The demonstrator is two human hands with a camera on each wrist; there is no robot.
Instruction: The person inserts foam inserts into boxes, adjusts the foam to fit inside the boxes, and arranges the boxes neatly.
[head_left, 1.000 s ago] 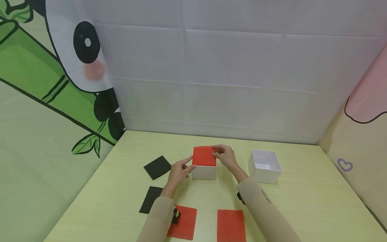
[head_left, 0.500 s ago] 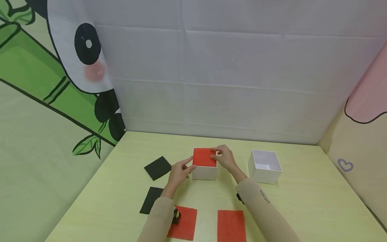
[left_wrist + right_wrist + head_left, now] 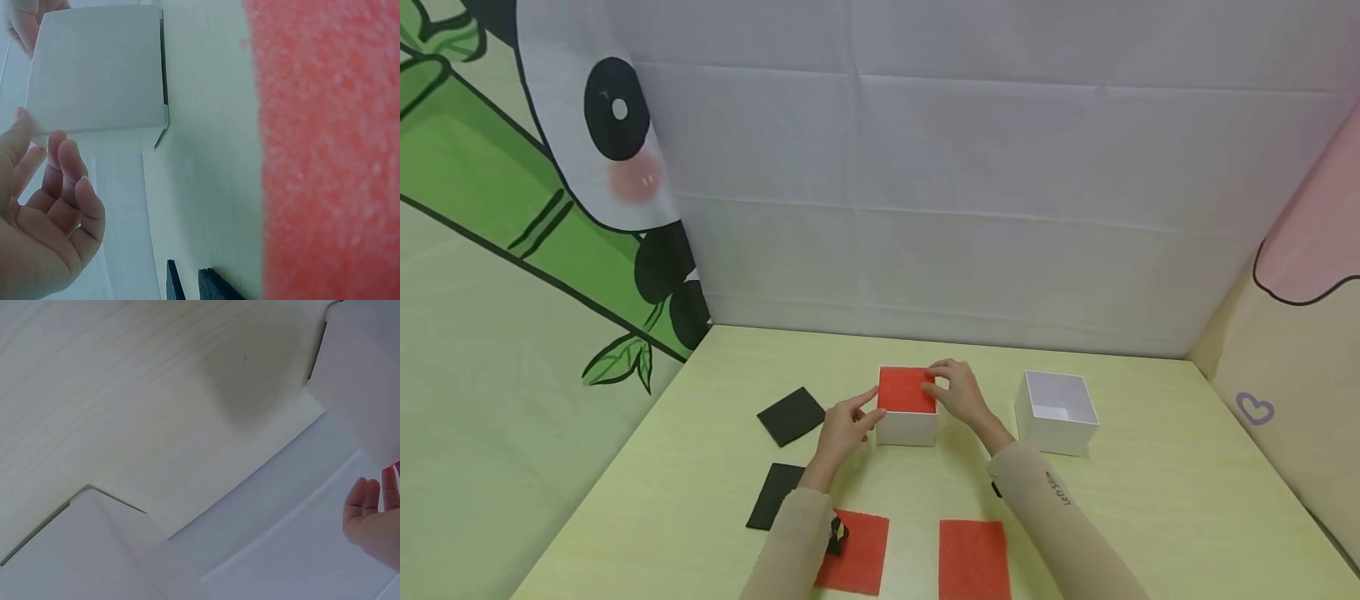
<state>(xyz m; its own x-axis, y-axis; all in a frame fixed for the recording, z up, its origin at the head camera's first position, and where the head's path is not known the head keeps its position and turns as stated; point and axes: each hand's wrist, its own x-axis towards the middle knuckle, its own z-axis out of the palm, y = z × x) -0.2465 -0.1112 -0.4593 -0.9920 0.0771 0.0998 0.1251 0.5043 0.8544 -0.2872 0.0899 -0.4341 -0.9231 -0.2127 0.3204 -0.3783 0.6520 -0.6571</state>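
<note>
A red foam sheet (image 3: 904, 390) lies at the top of the middle white box (image 3: 906, 430), its white rim showing around it. My left hand (image 3: 844, 428) holds the box by its left side, thumb at the front corner and index finger farther back; the other fingers are curled below, as the left wrist view shows. From the right, my right hand (image 3: 961, 392) pinches the sheet near its right edge, fingertips over the box's rim. In the right wrist view this hand (image 3: 378, 519) is partly cut off and its fingertips are hard to make out.
A second white box (image 3: 1057, 425), open at the top, stands to the right. Two black sheets (image 3: 791, 416) lie at left, one partly under the left forearm. Nearer lie two more red foam sheets (image 3: 974, 560). A white cloth backdrop (image 3: 925, 208) borders the table's far edge.
The red sheet's far edge has sunk from slightly above the box's rim to within it. The right hand has shifted slightly; the left hand keeps its place on the box.
</note>
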